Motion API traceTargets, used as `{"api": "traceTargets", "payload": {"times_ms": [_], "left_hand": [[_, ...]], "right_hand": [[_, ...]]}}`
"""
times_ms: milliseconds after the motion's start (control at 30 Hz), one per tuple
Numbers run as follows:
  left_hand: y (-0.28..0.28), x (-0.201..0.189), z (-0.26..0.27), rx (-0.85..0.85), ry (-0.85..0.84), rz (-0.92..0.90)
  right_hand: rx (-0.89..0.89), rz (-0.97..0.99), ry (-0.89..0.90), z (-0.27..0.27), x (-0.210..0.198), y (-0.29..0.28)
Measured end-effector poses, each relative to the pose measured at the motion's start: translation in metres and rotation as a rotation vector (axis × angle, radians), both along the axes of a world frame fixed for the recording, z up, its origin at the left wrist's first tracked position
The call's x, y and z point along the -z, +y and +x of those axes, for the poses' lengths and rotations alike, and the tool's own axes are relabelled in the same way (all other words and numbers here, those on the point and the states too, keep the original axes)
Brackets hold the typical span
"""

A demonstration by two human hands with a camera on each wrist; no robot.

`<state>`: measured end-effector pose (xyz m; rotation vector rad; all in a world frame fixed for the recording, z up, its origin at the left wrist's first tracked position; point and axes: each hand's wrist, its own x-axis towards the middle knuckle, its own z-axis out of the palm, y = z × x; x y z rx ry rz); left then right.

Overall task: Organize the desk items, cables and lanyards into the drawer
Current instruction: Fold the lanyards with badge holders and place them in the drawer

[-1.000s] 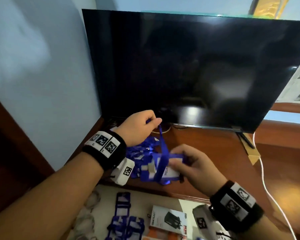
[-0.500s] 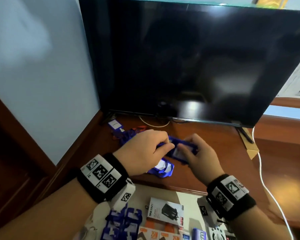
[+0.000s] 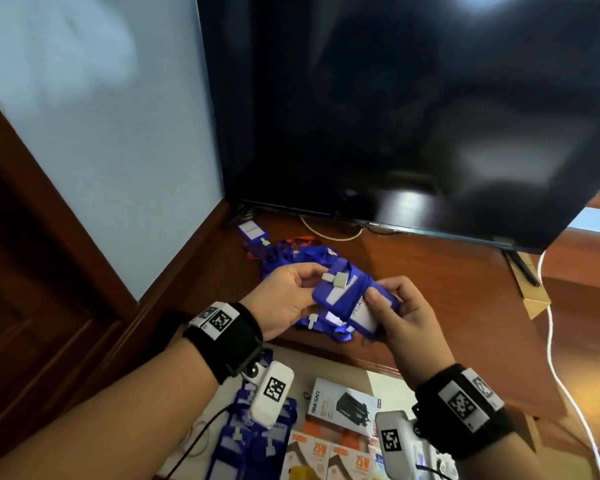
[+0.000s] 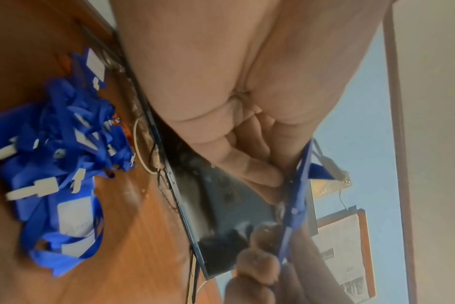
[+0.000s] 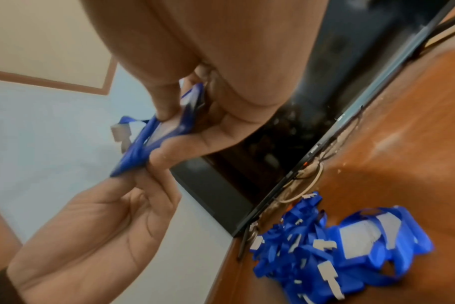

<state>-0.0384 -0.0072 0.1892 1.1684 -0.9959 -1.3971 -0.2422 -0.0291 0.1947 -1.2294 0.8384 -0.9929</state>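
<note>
The lanyard (image 3: 343, 292), wrapped around its badge, had been lifted off the bench (image 3: 447, 292); both hands (image 3: 284, 299) (image 3: 402, 306) pinched it, ready for the drawer.

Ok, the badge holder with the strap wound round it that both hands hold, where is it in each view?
Head: wrapped badge holder, centre, between left hand and right hand.
Left wrist: edge-on, lower right.
Right wrist: left of centre.
Shared landmark: loose lanyard pile on the desk.

Home room: television (image 3: 413, 109) on wooden desk (image 3: 447, 299)
</note>
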Motion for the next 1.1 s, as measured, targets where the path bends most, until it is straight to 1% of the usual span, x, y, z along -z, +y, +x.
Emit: {"api": "traceTargets", "payload": {"times_ms": [100, 167, 233, 267, 300, 367, 433, 467, 500, 533, 600, 700, 800, 900, 1000, 1100], "left_hand": [[0.008, 0.01, -0.004, -0.023, 0.069, -0.011], [0.016, 0.012, 0.004, 0.02, 0.152, 0.011], [0.022, 0.017, 0.012, 0.072, 0.185, 0.011], [0.025, 0.021, 0.016, 0.058, 0.152, 0.024], [0.027, 0.026, 0.018, 0.007, 0.101, 0.052], [0.031, 0.047, 0.024, -0.089, -0.019, 0.121], [0.036, 0.082, 0.038, -0.058, -0.182, 0.204], [0.039, 0.102, 0.044, -0.015, -0.281, 0.235], [0.041, 0.125, 0.052, 0.008, -0.383, 0.276], [0.042, 0.15, 0.059, 0.013, -0.451, 0.326], [0.044, 0.193, 0.068, -0.012, -0.51, 0.417], [0.038, 0.227, 0.072, 0.022, -0.627, 0.53], [0.022, 0.254, 0.076, 0.024, -0.685, 0.572], [0.006, 0.272, 0.074, -0.005, -0.716, 0.568], [-0.002, 0.277, 0.063, -0.04, -0.677, 0.551], [-0.011, 0.281, 0.055, -0.062, -0.732, 0.562]], "right_hand": [[0.094, 0.054, 0.022, 0.01, 0.012, 0.002], [0.128, 0.08, 0.052, 0.016, 0.021, 0.004], [0.123, 0.081, 0.137, 0.022, 0.034, 0.005], [0.095, 0.074, 0.209, 0.025, 0.041, 0.006], [0.049, 0.06, 0.302, 0.028, 0.05, 0.007], [-0.08, -0.012, 0.558, 0.03, 0.068, 0.009], [-0.227, -0.109, 0.847, 0.029, 0.09, 0.011], [-0.287, -0.145, 0.965, 0.026, 0.098, 0.012], [-0.325, -0.161, 1.043, 0.024, 0.104, 0.013], [-0.342, -0.151, 1.076, 0.021, 0.108, 0.013], [-0.342, -0.104, 1.078, 0.016, 0.113, 0.014], [-0.339, -0.099, 1.14, 0.008, 0.117, 0.012], [-0.32, -0.102, 1.186, 0.0, 0.121, 0.008], [-0.3, -0.082, 1.209, -0.004, 0.12, 0.003], [-0.281, -0.087, 1.217, -0.008, 0.12, -0.006], [-0.28, -0.102, 1.215, -0.01, 0.119, -0.018]]}}
